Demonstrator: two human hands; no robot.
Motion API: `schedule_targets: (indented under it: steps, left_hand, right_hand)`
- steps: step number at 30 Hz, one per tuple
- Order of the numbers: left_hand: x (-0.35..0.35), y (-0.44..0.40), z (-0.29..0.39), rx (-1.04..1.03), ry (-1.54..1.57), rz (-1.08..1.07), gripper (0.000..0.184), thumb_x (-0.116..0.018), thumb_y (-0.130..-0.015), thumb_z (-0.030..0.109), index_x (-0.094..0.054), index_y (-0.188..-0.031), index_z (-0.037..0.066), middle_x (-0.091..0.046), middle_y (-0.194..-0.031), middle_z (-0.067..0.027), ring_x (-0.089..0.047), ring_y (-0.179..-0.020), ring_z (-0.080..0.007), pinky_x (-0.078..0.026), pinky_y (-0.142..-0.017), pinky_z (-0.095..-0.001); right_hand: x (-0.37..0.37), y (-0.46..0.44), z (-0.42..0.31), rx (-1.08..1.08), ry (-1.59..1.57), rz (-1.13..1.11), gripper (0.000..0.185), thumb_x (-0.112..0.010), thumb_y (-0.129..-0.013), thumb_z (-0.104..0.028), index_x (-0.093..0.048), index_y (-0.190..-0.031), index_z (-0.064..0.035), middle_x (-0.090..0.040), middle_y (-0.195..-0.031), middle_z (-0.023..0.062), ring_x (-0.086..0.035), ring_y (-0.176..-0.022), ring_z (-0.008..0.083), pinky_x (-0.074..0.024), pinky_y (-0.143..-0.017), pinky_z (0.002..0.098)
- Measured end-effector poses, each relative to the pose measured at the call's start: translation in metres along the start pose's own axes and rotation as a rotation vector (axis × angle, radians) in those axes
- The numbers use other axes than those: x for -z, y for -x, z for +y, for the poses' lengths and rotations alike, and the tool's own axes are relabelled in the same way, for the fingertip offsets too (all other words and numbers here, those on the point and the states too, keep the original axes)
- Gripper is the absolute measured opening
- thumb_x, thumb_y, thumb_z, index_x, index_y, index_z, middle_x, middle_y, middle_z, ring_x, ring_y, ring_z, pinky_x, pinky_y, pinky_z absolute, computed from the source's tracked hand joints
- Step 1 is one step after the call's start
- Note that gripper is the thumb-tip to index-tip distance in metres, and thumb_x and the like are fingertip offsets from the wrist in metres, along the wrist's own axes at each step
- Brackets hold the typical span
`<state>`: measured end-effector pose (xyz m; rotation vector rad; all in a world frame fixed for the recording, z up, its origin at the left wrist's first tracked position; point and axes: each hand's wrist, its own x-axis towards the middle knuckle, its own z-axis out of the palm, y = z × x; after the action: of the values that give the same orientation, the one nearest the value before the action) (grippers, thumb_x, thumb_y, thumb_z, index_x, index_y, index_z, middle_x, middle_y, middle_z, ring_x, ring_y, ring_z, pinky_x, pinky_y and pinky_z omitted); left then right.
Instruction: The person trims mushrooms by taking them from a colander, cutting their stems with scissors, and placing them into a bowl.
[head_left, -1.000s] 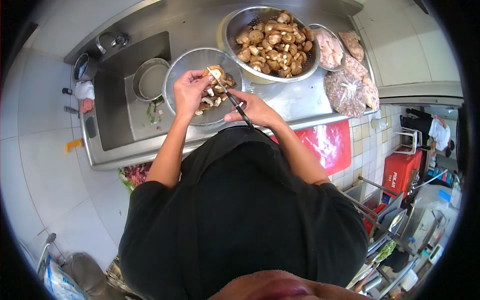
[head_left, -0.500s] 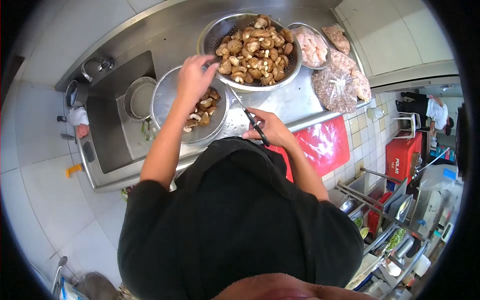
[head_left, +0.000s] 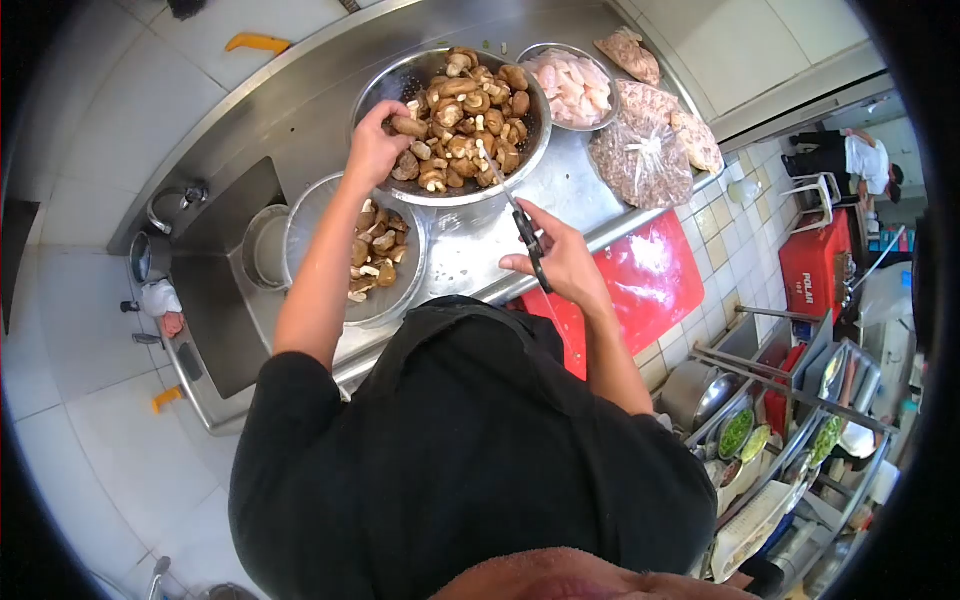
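Observation:
A perforated metal colander (head_left: 362, 128) holds a heap of brown mushrooms (head_left: 465, 115). At its left rim, my left hand (head_left: 378, 148) is closed, thumb and fingers around one brown mushroom (head_left: 408, 126). My right hand (head_left: 565, 262) grips the black handles of a pair of scissors (head_left: 530, 245), whose blades point up over the colander's near rim. Below my left forearm sits a second metal bowl (head_left: 412, 285) with cut mushroom pieces (head_left: 380, 245) in it; the forearm hides part of this bowl.
A bowl of pale raw meat strips (head_left: 570, 85) stands right of the colander, beside plastic bags of minced-looking food (head_left: 645, 165). A sink (head_left: 215, 320) with a metal pot (head_left: 266, 248) lies left. Red plastic (head_left: 645, 290) is at my right; a person (head_left: 865, 165) stands far off.
My left hand has gone from above the gap between the bowls into the colander and taken a mushroom. The scissors' tips now reach over the colander. The camera view has shifted.

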<state>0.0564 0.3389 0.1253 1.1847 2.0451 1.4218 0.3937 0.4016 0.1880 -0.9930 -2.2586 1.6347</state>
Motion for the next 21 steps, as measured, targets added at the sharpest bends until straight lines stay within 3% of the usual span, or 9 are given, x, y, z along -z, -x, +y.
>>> schedule_targets:
  steps: [3, 4, 7, 8, 12, 16, 19, 21]
  left_hand:
    - [0.002, 0.037, 0.029, 0.083, 0.572, -0.125, 0.036, -0.078, -0.079, -0.003, -0.06, -0.109, 0.005, -0.062, -0.108, -0.0013, -0.061, -0.102, -0.0127, -0.052, -0.09, -0.028]
    - [0.0, 0.044, 0.028, -0.058, 0.551, -0.073, 0.041, -0.077, -0.083, -0.003, -0.056, -0.118, 0.005, -0.058, -0.122, -0.0039, -0.06, -0.108, -0.0133, -0.052, -0.093, -0.0278]
    - [0.0, 0.064, 0.041, -0.113, 0.448, -0.02, 0.048, -0.076, -0.081, -0.006, -0.054, -0.123, 0.005, -0.055, -0.13, -0.0072, -0.058, -0.113, -0.0136, -0.052, -0.093, -0.027]
    - [-0.003, 0.07, 0.05, -0.067, 0.658, 0.012, 0.052, -0.077, -0.08, -0.007, -0.053, -0.126, 0.003, -0.055, -0.131, -0.0077, -0.06, -0.111, -0.0143, -0.052, -0.091, -0.0256]
    - [-0.003, 0.081, 0.043, -0.038, 0.665, 0.019, 0.056, -0.078, -0.08, -0.009, -0.054, -0.13, -0.002, -0.059, -0.128, -0.0107, -0.064, -0.103, -0.0151, -0.054, -0.091, -0.0261]
    - [-0.008, 0.09, 0.039, -0.003, 0.659, 0.04, 0.056, -0.076, -0.082, -0.008, -0.054, -0.134, -0.006, -0.061, -0.129, -0.0141, -0.064, -0.109, -0.0168, -0.055, -0.093, -0.0289]
    - [-0.016, 0.095, 0.032, 0.029, 0.647, 0.078, 0.055, -0.076, -0.083, -0.007, -0.054, -0.134, -0.008, -0.065, -0.122, -0.0127, -0.066, -0.104, -0.0153, -0.056, -0.09, -0.0283]
    - [-0.016, 0.095, 0.026, 0.045, 0.562, 0.079, 0.054, -0.077, -0.084, -0.005, -0.054, -0.133, -0.009, -0.067, -0.117, -0.0112, -0.067, -0.101, -0.0146, -0.056, -0.089, -0.0282]
  right_hand:
    - [-0.004, -0.018, -0.016, 0.183, 0.231, 0.066, 0.084, -0.091, -0.068, -0.031, -0.056, -0.139, -0.003, -0.069, -0.105, 0.0156, -0.067, -0.087, 0.0296, -0.0511, -0.082, 0.039]
    - [-0.004, -0.021, -0.028, 0.143, 0.259, 0.035, 0.082, -0.09, -0.067, -0.029, -0.058, -0.138, -0.0057, -0.069, -0.111, 0.0209, -0.065, -0.099, 0.0374, -0.0502, -0.088, 0.0429]
    - [-0.015, -0.034, -0.016, 0.345, 0.301, 0.066, 0.083, -0.092, -0.066, -0.026, -0.057, -0.139, -0.0075, -0.069, -0.107, 0.0188, -0.066, -0.092, 0.0325, -0.0516, -0.085, 0.0401]
    - [-0.016, -0.034, -0.017, 0.347, 0.31, 0.049, 0.083, -0.092, -0.066, -0.026, -0.057, -0.139, -0.0076, -0.068, -0.107, 0.0193, -0.066, -0.093, 0.0331, -0.0516, -0.086, 0.0404]
    - [-0.02, -0.032, -0.022, 0.349, 0.35, 0.006, 0.083, -0.092, -0.065, -0.026, -0.058, -0.139, -0.0077, -0.068, -0.108, 0.02, -0.066, -0.096, 0.0343, -0.0515, -0.087, 0.041]
    - [-0.025, -0.031, -0.027, 0.315, 0.414, 0.009, 0.085, -0.093, -0.064, -0.028, -0.058, -0.138, -0.0058, -0.069, -0.107, 0.0208, -0.067, -0.095, 0.0348, -0.0517, -0.087, 0.0415]
    - [-0.034, -0.036, -0.021, 0.296, 0.321, -0.056, 0.086, -0.093, -0.063, -0.029, -0.058, -0.137, -0.0028, -0.07, -0.103, 0.0215, -0.068, -0.09, 0.0354, -0.0524, -0.085, 0.0412]
    - [-0.037, -0.04, -0.02, 0.246, 0.341, -0.107, 0.086, -0.093, -0.065, -0.029, -0.057, -0.138, 0.0, -0.07, -0.095, 0.0205, -0.067, -0.082, 0.0301, -0.053, -0.082, 0.0386]
